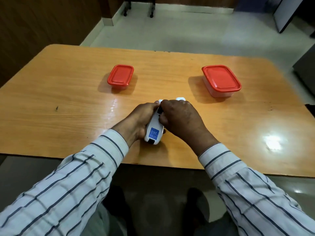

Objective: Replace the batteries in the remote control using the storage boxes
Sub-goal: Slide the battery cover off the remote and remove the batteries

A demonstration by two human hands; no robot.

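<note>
From the head view, the left hand is wrapped round a white plastic remote control lying back-up with a blue sticker near its end, grasping it from the side and steadying it on the glossy orange-brown wooden desk. The right hand sits over the far half of the remote, its fingers curled down at a dark opening that looks like the battery bay. I cannot tell whether they pinch a battery or only press there.

Just beyond the right hand's knuckles lies a small white piece, probably the battery cover. So the step in hand seems to be working the cells at the open bay.

Well beyond the left hand stands a small rectangular box with a red lid. Beyond and to the outside of the right hand is a larger clear box with a red lid. Both are shut, so the next move likely calls for freeing one hand to lift a lid.

Past the desk is a pale tiled floor, with dark wood panelling on the left-hand side.
</note>
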